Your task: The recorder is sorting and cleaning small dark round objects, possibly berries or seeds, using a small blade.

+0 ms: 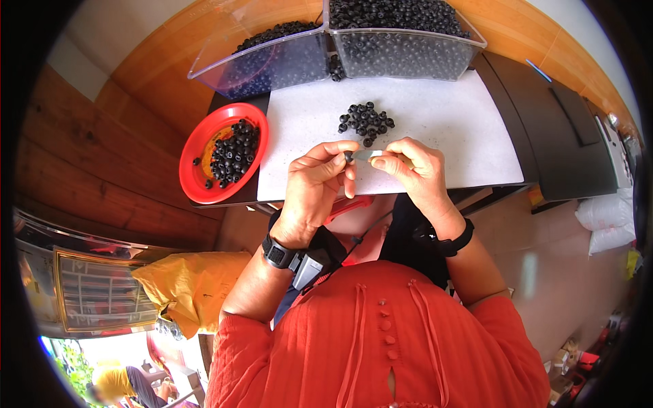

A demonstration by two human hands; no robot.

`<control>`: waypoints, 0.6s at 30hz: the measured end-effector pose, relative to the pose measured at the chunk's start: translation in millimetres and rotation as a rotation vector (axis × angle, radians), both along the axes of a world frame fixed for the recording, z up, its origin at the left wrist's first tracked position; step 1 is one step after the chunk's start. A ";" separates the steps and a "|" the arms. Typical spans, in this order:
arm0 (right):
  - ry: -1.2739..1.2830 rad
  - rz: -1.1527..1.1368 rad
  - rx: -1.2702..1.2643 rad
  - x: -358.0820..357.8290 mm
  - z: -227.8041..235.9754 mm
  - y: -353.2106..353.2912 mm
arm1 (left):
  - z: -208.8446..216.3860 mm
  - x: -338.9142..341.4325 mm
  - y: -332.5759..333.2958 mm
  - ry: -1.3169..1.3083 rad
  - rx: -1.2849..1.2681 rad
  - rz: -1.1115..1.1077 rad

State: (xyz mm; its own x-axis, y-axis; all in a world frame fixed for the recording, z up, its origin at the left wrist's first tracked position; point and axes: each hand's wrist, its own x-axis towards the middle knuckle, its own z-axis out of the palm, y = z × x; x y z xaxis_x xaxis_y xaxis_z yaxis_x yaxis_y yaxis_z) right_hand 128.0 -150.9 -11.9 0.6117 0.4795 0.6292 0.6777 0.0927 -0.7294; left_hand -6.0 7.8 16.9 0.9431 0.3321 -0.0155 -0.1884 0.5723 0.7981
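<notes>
Between the thumb and fingers of my left hand [313, 180] is a small black round piece [349, 156], one of many alike. My right hand [420, 170] pinches a small flat pale blade [367, 155], and its tip meets the piece or comes very close to it. Both hands are closed, over the front part of a white sheet [299, 115] on a dark table. Just beyond my fingers lies a loose heap of black round pieces [366, 121]. More such pieces [235, 153] sit in a red round dish [188, 163] to the left.
Two clear plastic bins, a left one [292, 64] and a right one [408, 54], stand at the back, filled with black pieces. A dark panel [578, 136] is on the right. A yellow bag [194, 282] stands at lower left. Another person [122, 382] appears far lower left.
</notes>
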 end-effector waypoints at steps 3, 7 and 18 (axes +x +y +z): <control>-0.028 -0.008 -0.013 -3.6 4.3 2.2 | -1.3 -6.0 4.7 -0.010 0.001 -0.018; 0.049 0.040 0.026 -4.6 -3.0 1.2 | 9.3 -19.5 3.2 0.031 0.064 0.095; -0.083 0.016 -0.069 -7.1 11.8 -0.7 | 24.9 -74.3 130.2 0.324 1.347 0.843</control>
